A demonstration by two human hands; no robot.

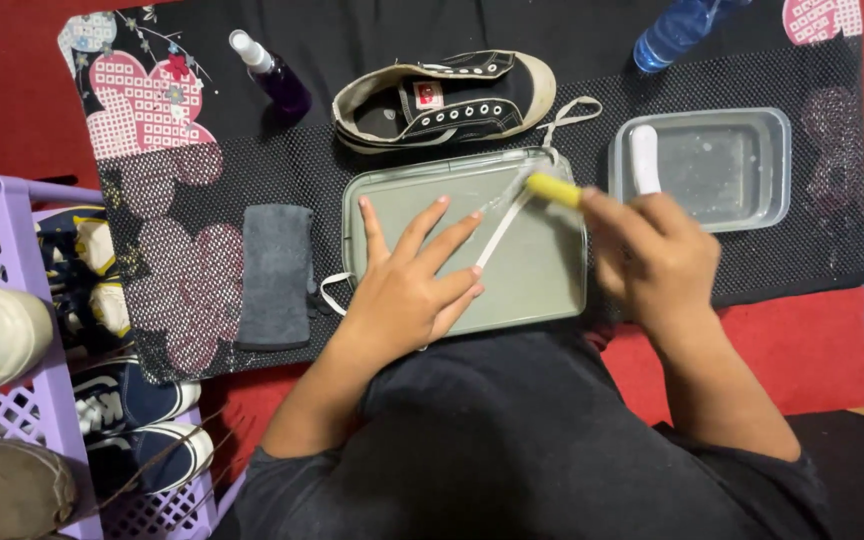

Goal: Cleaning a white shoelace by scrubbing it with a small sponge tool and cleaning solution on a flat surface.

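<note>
One shoelace [500, 232] is pressed flat on one metal tray [552, 285] by the spread left hand [407, 290]; one yellow brush [552, 188] is pinched in the right hand [652, 255]. One shoe [447, 98] lies beyond the tray's far edge.

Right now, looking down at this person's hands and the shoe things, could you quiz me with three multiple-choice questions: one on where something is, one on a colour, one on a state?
1. Where does the grey cloth lie?
A. Left of the metal tray
B. Inside the clear tub
C. On top of the shoe

2. What colour is the head of the brush in the right hand?
A. Red
B. Yellow
C. Green

3. How is the left hand placed?
A. Closed in a fist
B. Lifted clear of the tray
C. Flat, fingers spread, pressing the white lace

Answers: 1 A, the cloth sits on the mat beside the tray's left edge. 2 B, the brush head shows yellow by the fingertips. 3 C, the palm lies open on the tray over the lace.
</note>
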